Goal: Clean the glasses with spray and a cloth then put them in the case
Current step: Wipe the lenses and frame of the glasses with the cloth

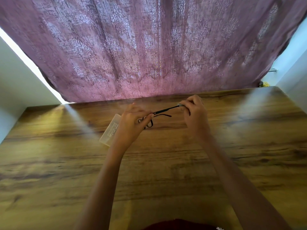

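Noted black-framed glasses [162, 111] held clear of the wooden bench [216, 146], far centre. Pinched at the front by the left hand [131, 123], near the hinge; pinched at the temple tip by the right hand [194, 112], apparently through a grey cloth [180, 105]. Observed translucent case [110, 128] lying just left. Judged light, thin and bendable, with fragile lenses. Advise gripping the frame, never the lenses.

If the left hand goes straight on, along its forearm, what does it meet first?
Probably the curtain behind the table's far edge. The left hand holds the glasses, which would go along. Depth is unclear.
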Action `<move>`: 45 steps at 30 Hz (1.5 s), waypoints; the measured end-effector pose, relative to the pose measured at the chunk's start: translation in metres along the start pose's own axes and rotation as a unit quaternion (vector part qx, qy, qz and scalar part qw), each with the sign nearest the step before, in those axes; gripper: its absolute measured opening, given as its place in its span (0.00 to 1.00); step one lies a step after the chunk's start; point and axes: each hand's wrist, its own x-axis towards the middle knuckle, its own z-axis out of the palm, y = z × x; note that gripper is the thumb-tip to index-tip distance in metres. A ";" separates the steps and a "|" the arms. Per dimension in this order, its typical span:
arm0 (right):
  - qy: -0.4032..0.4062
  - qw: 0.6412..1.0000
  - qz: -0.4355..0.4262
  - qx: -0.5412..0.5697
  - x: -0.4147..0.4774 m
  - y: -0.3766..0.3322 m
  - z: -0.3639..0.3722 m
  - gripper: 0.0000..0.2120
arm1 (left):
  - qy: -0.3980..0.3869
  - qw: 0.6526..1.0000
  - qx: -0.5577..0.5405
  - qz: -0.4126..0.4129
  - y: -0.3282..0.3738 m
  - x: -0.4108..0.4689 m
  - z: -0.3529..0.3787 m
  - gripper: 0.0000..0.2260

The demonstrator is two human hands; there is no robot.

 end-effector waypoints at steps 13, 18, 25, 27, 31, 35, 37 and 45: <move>0.048 0.988 0.143 0.037 -0.007 0.008 0.009 0.06 | 0.086 0.996 -0.012 -0.021 -0.008 0.003 0.002 0.04; -0.035 0.974 0.183 0.132 -0.012 -0.001 0.009 0.11 | 0.100 0.987 -0.071 -0.106 -0.011 0.008 0.004 0.06; -0.132 0.929 0.183 0.295 -0.010 -0.038 0.017 0.09 | 0.084 0.970 -0.135 -0.185 -0.007 0.024 0.012 0.10; -0.135 0.918 0.191 0.320 -0.010 -0.042 0.018 0.09 | 0.088 0.969 -0.139 -0.187 -0.007 0.026 0.014 0.10; -0.142 0.906 0.205 0.343 -0.010 -0.046 0.017 0.06 | 0.080 0.963 -0.149 -0.209 -0.005 0.028 0.013 0.10; -0.144 0.902 0.216 0.344 -0.007 -0.048 0.016 0.03 | 0.053 0.963 -0.171 -0.204 -0.004 0.027 0.007 0.11; -0.142 0.872 0.256 0.391 -0.004 -0.047 0.014 0.03 | 0.022 0.963 -0.190 -0.190 -0.011 0.024 0.001 0.09; -0.183 0.696 0.411 0.560 0.014 -0.024 0.004 0.06 | -0.159 0.954 -0.199 -0.160 -0.052 -0.011 -0.010 0.25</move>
